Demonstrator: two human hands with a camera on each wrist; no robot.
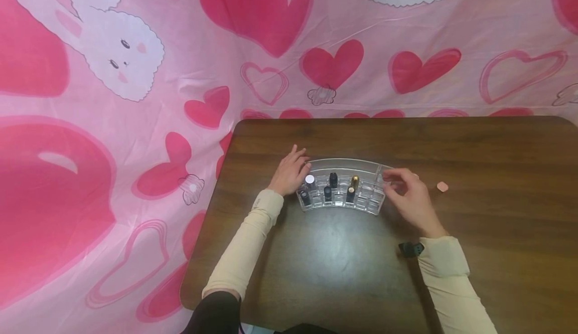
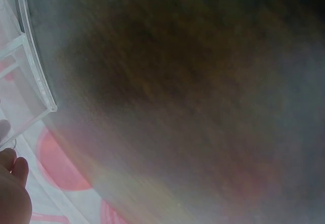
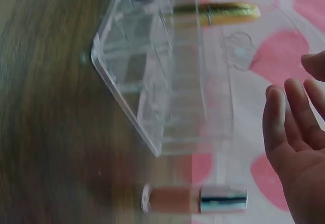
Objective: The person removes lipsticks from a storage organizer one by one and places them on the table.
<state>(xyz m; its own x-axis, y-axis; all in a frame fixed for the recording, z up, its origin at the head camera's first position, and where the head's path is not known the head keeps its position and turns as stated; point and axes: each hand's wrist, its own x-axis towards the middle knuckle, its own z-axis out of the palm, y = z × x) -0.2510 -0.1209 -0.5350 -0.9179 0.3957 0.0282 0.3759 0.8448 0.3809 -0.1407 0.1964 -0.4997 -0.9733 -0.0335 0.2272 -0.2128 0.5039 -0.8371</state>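
Note:
A curved, stepped lipstick organizer (image 1: 338, 205) of clear plastic lies between the hands in the head view. Several tubes stand in its slots, among them a white-capped one (image 1: 309, 181), a gold one (image 1: 354, 180) and a black one (image 1: 333, 179). My left hand (image 1: 289, 173) rests at the organizer's left end, fingers extended. At the opposite end is my right hand (image 1: 410, 196), fingertips near the clear wall. The right wrist view shows those fingers (image 3: 275, 117) loosely straight, with nothing held. Beside the organizer there, an upright pinkish gloss tube (image 3: 175, 199) has a silver cap.
A small pink object (image 1: 442, 187) sits on the brown wooden table (image 1: 506, 223), right of my right hand. Pink cloth (image 1: 180, 98) with hearts and rabbits hangs behind the table and along its left side.

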